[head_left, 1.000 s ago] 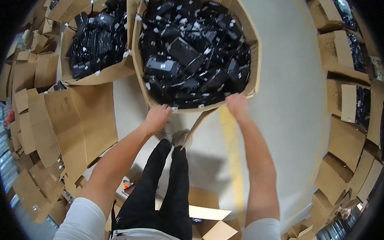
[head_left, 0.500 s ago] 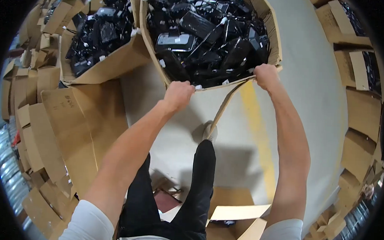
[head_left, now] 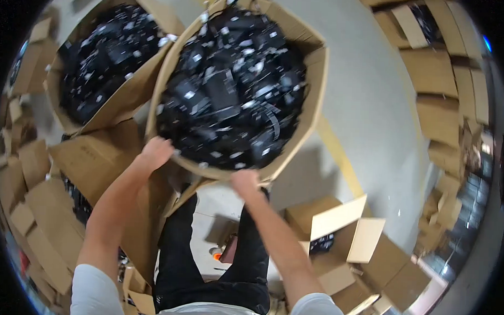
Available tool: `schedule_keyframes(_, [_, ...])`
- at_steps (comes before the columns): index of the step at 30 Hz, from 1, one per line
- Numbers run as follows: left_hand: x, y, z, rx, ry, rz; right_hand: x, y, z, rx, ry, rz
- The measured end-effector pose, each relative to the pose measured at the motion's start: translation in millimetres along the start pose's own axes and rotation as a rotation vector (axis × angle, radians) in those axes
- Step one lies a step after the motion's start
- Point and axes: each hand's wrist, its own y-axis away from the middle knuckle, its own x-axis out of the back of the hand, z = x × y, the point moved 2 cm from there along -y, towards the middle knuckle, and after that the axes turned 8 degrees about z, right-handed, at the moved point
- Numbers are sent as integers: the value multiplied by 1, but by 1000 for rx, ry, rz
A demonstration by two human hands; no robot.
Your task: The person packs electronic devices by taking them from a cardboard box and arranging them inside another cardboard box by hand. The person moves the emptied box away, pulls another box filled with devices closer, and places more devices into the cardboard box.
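Nearest us, both forearms reach up from the lower edge over black trousers [head_left: 215, 267]. Our left hand [head_left: 156, 153] is closed over the near rim of the large cardboard bin [head_left: 315, 98], fingers curled on its edge; our right hand [head_left: 244, 180] grips the same rim just beside it. The bin stands directly ahead on the grey floor [head_left: 370, 117], filled with black parts [head_left: 232, 95]. A second bin [head_left: 106, 116] touches it at left. Stacked cartons [head_left: 444, 70] line the far right.
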Motion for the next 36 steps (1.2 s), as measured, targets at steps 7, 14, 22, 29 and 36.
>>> schedule_keyframes(7, [0,102,4,90,29,138,-5,78,-144,-88,-608,23])
schedule_keyframes(14, [69,120,129,379,130,224,-3,163,-85,-165,-1135,297])
schedule_keyframes(22, [63,85,320,49,479,-288,-176,399,54,-847,-1187,-221])
schedule_keyframes(29, [122,17,415,-213,354,-502,-245,607,25,-1481,-1187,-325])
schedule_keyframes(36, [157,-40,449,-259,47,-588,-186,545,-107,-1538,-1790,27])
